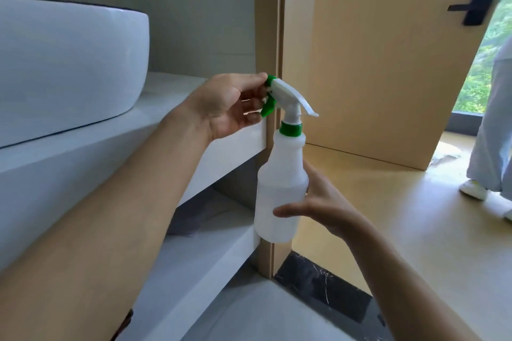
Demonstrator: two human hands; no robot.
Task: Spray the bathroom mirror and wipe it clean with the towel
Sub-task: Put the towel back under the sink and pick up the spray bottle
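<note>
A white translucent spray bottle (281, 188) with a green collar, trigger and nozzle tip is held upright in the air in front of the vanity's right end. My right hand (321, 202) grips the bottle's body from the right, thumb across its front. My left hand (230, 105) pinches the green nozzle tip at the top of the spray head, fingers curled around it. A grey cloth (191, 219), possibly the towel, lies on the lower shelf. The mirror is out of view.
A white basin (69, 63) stands on the white countertop (166, 113) at left. A wooden door frame (271, 36) rises behind the bottle. Another person's legs and white shoe (476, 188) stand at the far right on the tan floor.
</note>
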